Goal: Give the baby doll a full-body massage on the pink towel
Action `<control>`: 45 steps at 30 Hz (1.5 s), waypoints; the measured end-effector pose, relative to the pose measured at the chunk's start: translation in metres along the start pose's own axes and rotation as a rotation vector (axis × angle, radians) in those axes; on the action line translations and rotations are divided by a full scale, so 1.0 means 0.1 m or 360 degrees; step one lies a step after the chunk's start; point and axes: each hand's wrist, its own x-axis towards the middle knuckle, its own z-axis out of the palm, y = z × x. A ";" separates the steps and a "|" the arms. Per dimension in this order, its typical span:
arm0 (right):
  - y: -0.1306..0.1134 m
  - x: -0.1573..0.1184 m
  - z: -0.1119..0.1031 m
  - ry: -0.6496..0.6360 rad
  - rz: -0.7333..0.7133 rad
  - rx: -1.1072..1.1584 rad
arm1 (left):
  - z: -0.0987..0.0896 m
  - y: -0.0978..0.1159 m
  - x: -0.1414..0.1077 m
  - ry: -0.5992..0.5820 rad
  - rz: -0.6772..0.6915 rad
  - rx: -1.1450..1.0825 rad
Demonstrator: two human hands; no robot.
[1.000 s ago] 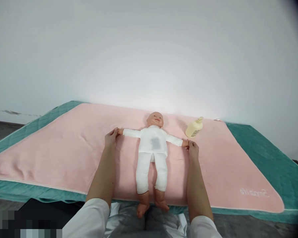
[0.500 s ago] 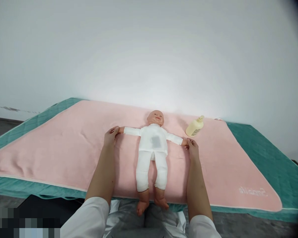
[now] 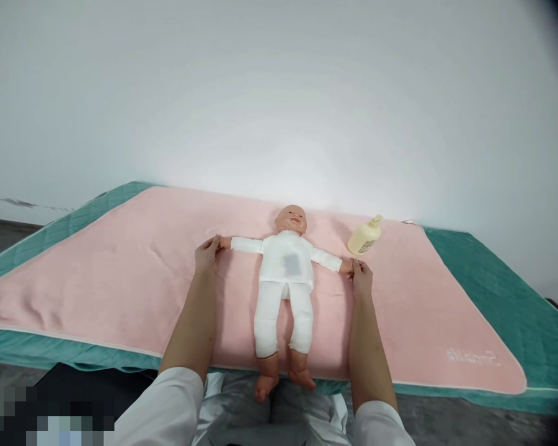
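A baby doll (image 3: 286, 260) in white cloth lies on its back, head toward the wall, arms stretched out to both sides. A grey patch shows on its chest, and its bare feet hang past the near edge. My left hand (image 3: 207, 253) is closed on the doll's hand at the left. On the other side, my right hand (image 3: 362, 276) pinches the doll's other hand. Just beyond my right hand, a pale yellow pump bottle (image 3: 364, 237) leans over on the blanket.
Under the doll spreads a pink blanket (image 3: 121, 266) with lettering in its near right corner. It covers much of a green quilted bed (image 3: 497, 279). Behind the bed rises a white wall (image 3: 279, 99). Something black (image 3: 93, 396) stands below the bed at the near left.
Almost nothing differs. The whole view has shifted very slightly, while both my hands keep hold of the doll's hands and its arms stay outstretched.
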 end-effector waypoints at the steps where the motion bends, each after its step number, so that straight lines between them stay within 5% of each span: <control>1: 0.01 0.01 0.00 0.0005 0.0001 -0.0005 | 0.01 -0.01 0.00 0.0010 0.0018 0.0013; 13: 0.04 0.06 -0.09 -0.0211 0.0055 0.0346 | -0.01 0.05 -0.02 -0.0086 -0.0061 -0.0034; 35: 0.02 -0.01 -0.03 0.0044 -0.0042 0.0135 | 0.02 -0.04 -0.01 0.0036 0.0095 0.0118; 45: 0.12 0.10 -0.11 -0.0230 -0.0018 0.0295 | 0.01 0.03 -0.06 -0.0155 -0.0044 -0.0081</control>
